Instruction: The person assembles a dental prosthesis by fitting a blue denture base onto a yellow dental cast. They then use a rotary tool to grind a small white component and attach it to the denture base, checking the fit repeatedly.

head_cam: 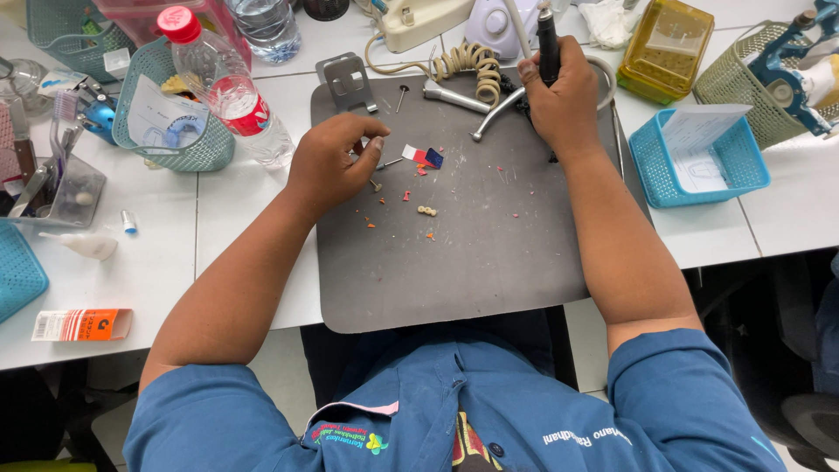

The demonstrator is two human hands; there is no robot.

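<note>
Two hands work over the mat [454, 271]: right hand [564, 96] grasps a stiff handpiece [547, 39] mid-body, left hand [330, 162] pinches something tiny, probably fragile.

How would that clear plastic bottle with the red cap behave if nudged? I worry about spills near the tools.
The plastic bottle lies tilted against the green basket, so it would probably roll or slide. It looks thin-walled, likely to dent under a squeeze. Its red cap seems on, so a spill looks unlikely.
</note>
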